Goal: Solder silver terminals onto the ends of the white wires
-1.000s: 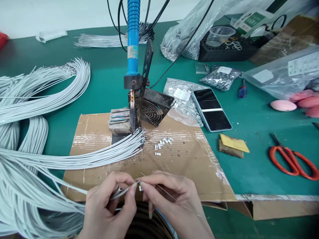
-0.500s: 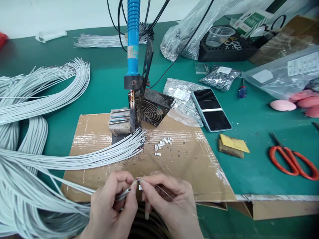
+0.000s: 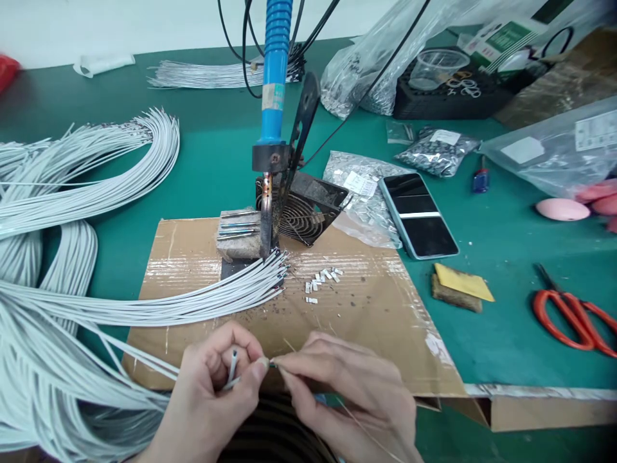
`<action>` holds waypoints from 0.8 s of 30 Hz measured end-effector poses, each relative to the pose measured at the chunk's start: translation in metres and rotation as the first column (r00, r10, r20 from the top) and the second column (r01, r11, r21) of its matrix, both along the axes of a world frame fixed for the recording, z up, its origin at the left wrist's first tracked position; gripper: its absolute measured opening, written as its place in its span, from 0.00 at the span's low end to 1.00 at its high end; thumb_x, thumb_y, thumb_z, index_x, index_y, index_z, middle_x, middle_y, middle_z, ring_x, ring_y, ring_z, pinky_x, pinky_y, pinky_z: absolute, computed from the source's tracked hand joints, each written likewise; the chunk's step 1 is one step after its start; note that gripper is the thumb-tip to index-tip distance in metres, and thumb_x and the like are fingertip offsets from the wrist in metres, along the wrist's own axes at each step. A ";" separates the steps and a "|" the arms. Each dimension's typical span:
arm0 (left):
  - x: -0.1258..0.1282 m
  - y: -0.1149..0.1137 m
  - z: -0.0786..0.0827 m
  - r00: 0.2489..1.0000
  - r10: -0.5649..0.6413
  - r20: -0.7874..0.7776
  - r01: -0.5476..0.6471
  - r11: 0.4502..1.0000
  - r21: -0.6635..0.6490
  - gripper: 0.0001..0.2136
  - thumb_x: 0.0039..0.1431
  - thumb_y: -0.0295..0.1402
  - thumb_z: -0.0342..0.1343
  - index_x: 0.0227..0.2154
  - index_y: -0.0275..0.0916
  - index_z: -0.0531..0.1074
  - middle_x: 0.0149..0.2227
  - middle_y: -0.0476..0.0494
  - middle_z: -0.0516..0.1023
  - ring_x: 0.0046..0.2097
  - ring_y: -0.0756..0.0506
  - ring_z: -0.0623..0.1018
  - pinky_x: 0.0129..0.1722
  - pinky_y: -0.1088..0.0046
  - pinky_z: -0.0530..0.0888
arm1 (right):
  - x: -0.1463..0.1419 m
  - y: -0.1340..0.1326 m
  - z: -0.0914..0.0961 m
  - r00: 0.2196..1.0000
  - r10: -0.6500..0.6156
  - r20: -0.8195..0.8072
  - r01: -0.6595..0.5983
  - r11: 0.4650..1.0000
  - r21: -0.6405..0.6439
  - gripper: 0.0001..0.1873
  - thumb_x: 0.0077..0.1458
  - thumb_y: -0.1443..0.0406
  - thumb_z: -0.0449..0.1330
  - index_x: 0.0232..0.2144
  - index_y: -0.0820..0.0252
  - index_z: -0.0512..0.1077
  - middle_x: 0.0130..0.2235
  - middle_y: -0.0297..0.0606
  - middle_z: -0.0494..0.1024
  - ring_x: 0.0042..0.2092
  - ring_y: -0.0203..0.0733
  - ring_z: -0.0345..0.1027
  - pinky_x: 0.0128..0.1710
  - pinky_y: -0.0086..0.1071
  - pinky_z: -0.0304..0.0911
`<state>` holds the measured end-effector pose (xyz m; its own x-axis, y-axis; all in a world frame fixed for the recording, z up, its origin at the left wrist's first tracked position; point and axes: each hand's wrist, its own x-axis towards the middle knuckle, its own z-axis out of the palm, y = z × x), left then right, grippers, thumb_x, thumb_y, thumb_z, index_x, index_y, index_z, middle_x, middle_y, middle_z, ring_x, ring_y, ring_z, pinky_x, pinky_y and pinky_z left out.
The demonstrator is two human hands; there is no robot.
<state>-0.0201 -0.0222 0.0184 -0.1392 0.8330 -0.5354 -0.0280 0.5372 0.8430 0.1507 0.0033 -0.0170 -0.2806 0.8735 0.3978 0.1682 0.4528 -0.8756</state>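
Below the cardboard's middle, my left hand [image 3: 212, 386] is closed around a few white cables, and one cable end [image 3: 233, 365] pokes up between its fingers. Thumb and forefinger pinch another cable at its tip. My right hand [image 3: 351, 392] meets it there, thumb and forefinger closed on the tiny dark tip [image 3: 272, 364]. A thin pale wire [image 3: 369, 432] also runs through my right hand. What exactly lies between the touching fingertips is mostly hidden. Ahead, a fanned bundle of white cables [image 3: 193, 308] rests on the cardboard [image 3: 357, 347], beside several small white-and-metal pieces [image 3: 324, 276].
A blue-handled soldering iron [image 3: 274, 90] stands upright over the bundle, near a grey block [image 3: 240, 241] and a black fan [image 3: 303, 215]. Coiled cables [image 3: 58, 386] fill the left. On the right lie a phone [image 3: 420, 215], a sponge [image 3: 460, 286] and red-handled scissors [image 3: 569, 318].
The view has shifted slightly. My right hand has moved right and turned, its fingertips still at the cable tip. A small white piece seen beneath the fingertips is no longer visible there.
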 end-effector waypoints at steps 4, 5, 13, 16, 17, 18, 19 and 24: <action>-0.002 0.002 -0.001 0.993 0.089 0.076 -0.088 0.996 -0.019 0.14 0.48 0.40 0.71 0.25 0.38 0.72 0.18 0.61 0.56 0.22 0.55 0.48 0.23 0.76 0.45 | 0.006 -0.001 -0.004 0.951 -0.229 -0.207 0.164 0.943 -0.289 0.14 0.57 0.74 0.66 0.35 0.48 0.86 0.23 0.33 0.80 0.22 0.37 0.71 0.22 0.30 0.67; -0.002 0.002 -0.001 0.993 0.096 0.069 -0.096 0.995 -0.010 0.14 0.48 0.40 0.71 0.24 0.37 0.72 0.18 0.60 0.56 0.22 0.55 0.49 0.23 0.76 0.45 | 0.006 -0.002 -0.004 0.937 -0.267 -0.226 0.169 0.911 -0.375 0.12 0.57 0.72 0.67 0.34 0.49 0.87 0.24 0.34 0.80 0.22 0.37 0.71 0.21 0.29 0.68; 0.005 0.000 -0.001 0.985 0.144 -0.100 -0.137 0.988 0.067 0.11 0.47 0.37 0.70 0.24 0.37 0.75 0.16 0.59 0.61 0.20 0.56 0.55 0.22 0.80 0.50 | -0.014 -0.004 -0.014 0.889 -0.166 -0.428 -0.173 0.742 -0.648 0.06 0.59 0.62 0.70 0.38 0.51 0.88 0.27 0.33 0.77 0.21 0.29 0.69 0.21 0.20 0.68; 0.009 0.000 0.002 0.975 0.181 -0.127 -0.171 0.982 0.086 0.10 0.47 0.36 0.70 0.24 0.37 0.75 0.17 0.58 0.63 0.21 0.56 0.57 0.22 0.81 0.53 | -0.018 -0.005 -0.014 0.865 -0.131 -0.485 -0.252 0.722 -0.645 0.06 0.59 0.62 0.69 0.39 0.49 0.87 0.27 0.32 0.77 0.22 0.28 0.67 0.22 0.19 0.67; 0.011 -0.001 0.002 0.973 0.190 -0.132 -0.178 0.979 0.098 0.10 0.47 0.36 0.70 0.24 0.37 0.76 0.17 0.57 0.64 0.21 0.56 0.58 0.22 0.82 0.54 | -0.019 -0.005 -0.013 0.864 -0.125 -0.488 -0.256 0.724 -0.640 0.07 0.60 0.63 0.69 0.39 0.49 0.87 0.27 0.31 0.76 0.22 0.28 0.66 0.22 0.19 0.66; 0.012 -0.001 0.002 0.971 0.198 -0.138 -0.184 0.977 0.109 0.09 0.47 0.36 0.69 0.24 0.38 0.76 0.17 0.57 0.65 0.21 0.56 0.59 0.22 0.82 0.55 | -0.020 -0.005 -0.012 0.867 -0.124 -0.482 -0.251 0.728 -0.638 0.07 0.59 0.63 0.69 0.39 0.49 0.87 0.26 0.31 0.76 0.22 0.28 0.66 0.22 0.19 0.66; 0.013 -0.002 0.002 0.969 0.202 -0.144 -0.186 0.975 0.121 0.09 0.48 0.36 0.69 0.24 0.38 0.76 0.17 0.57 0.66 0.20 0.56 0.59 0.21 0.82 0.56 | -0.019 -0.005 -0.010 0.875 -0.125 -0.468 -0.238 0.730 -0.640 0.07 0.59 0.64 0.69 0.39 0.49 0.87 0.26 0.31 0.76 0.22 0.28 0.66 0.22 0.19 0.65; 0.013 -0.004 -0.002 0.964 0.204 -0.170 -0.175 0.970 0.169 0.08 0.51 0.35 0.68 0.24 0.38 0.77 0.16 0.55 0.70 0.19 0.55 0.61 0.20 0.82 0.59 | -0.015 -0.004 -0.004 0.933 -0.101 -0.346 -0.151 0.761 -0.631 0.09 0.60 0.66 0.68 0.39 0.47 0.87 0.28 0.32 0.78 0.25 0.30 0.69 0.25 0.20 0.65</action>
<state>-0.0067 -0.0262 0.0167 -0.3870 0.8509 -0.3552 0.0474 0.4031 0.9139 0.1353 -0.0009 -0.0207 -0.2638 0.9481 -0.1774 -0.1982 -0.2332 -0.9520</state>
